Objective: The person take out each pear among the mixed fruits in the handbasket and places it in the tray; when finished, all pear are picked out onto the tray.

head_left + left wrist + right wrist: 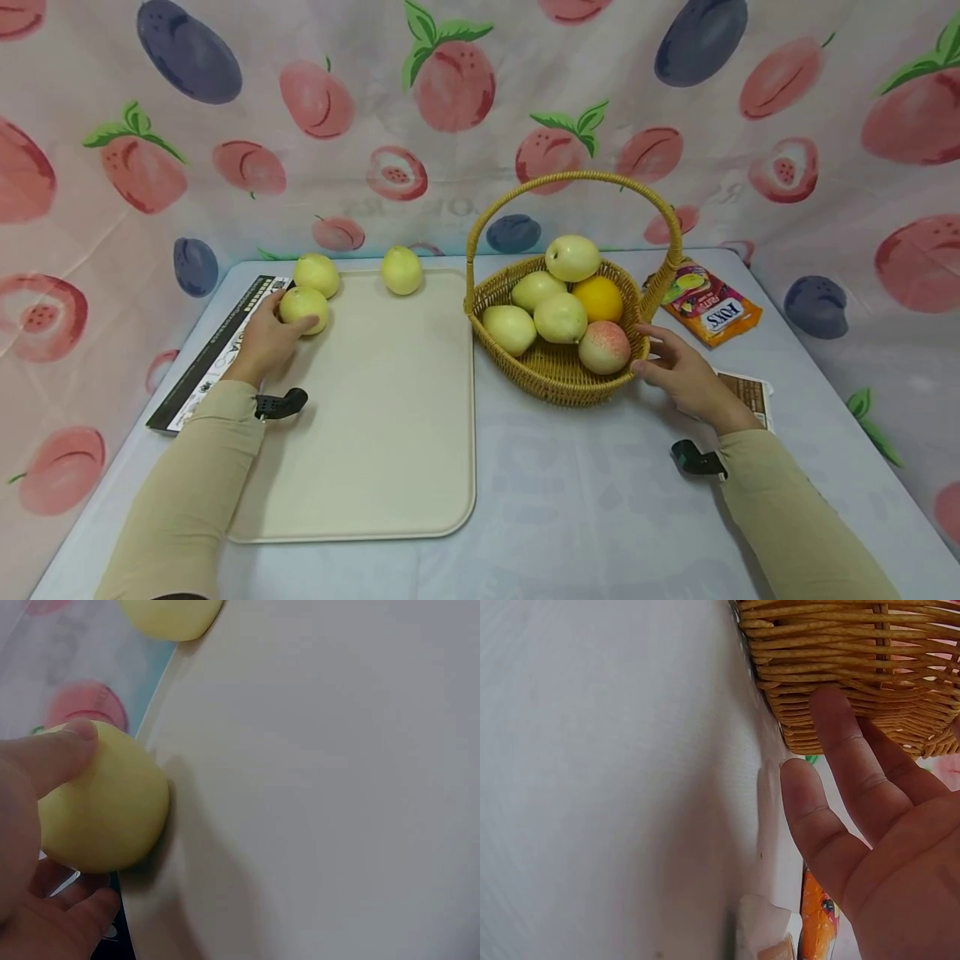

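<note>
In the head view my left hand (pixel 264 340) grips a round yellow pear (pixel 303 310) at the left edge of the cream tray (pixel 375 433). The left wrist view shows the thumb over this pear and other fingers below it. A second yellow pear (pixel 317 275) lies just behind it, and a third pear (pixel 402 270) sits by the tray's back edge. My right hand (pixel 686 379) touches the right side of a wicker basket (pixel 558 392); in the right wrist view its fingers (pixel 847 750) are loosely extended against the weave. Inside are several pale pears (pixel 561 317), an orange (pixel 598 299) and a peach (pixel 604 347).
Partly under the tray's left side lies a black-and-white box (pixel 198 383). Right of the basket are a Fox's candy bag (pixel 712 304) and a brown-and-white packet (pixel 750 396). The basket's tall handle (pixel 573 177) arches above the fruit. A fruit-printed cloth hangs behind the table.
</note>
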